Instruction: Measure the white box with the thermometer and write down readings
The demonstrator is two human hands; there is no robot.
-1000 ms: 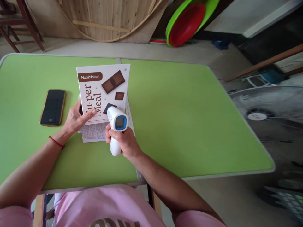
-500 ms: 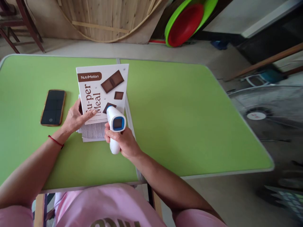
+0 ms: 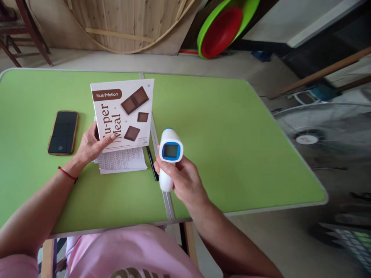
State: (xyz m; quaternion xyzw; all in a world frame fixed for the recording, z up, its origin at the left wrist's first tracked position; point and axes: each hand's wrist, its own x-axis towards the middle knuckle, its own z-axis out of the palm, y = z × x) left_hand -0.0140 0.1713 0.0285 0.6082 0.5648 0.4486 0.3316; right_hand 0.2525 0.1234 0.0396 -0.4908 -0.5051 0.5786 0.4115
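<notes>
My left hand (image 3: 94,143) grips the lower left edge of a white box (image 3: 127,116) printed with chocolate pieces, its thumb across the front and the other fingers hidden behind. The box is tilted up over papers (image 3: 123,161) covered in writing. To its right, my right hand (image 3: 182,173) is wrapped round the handle of a white infrared thermometer (image 3: 166,179), whose blue-framed screen faces me. The thermometer is held apart from the box. Between the papers and the thermometer lies a black pen (image 3: 152,164).
A phone (image 3: 63,132) in a brown case lies left of my left hand. The green folding table (image 3: 232,146) has a metal seam down its middle. Beyond its right edge stands a fan (image 3: 307,138); red and green basins (image 3: 222,33) lean behind the table.
My right hand has carried the thermometer to the right, away from the front of the box. The pen and the box's lower right corner now show. My left hand keeps its grip.
</notes>
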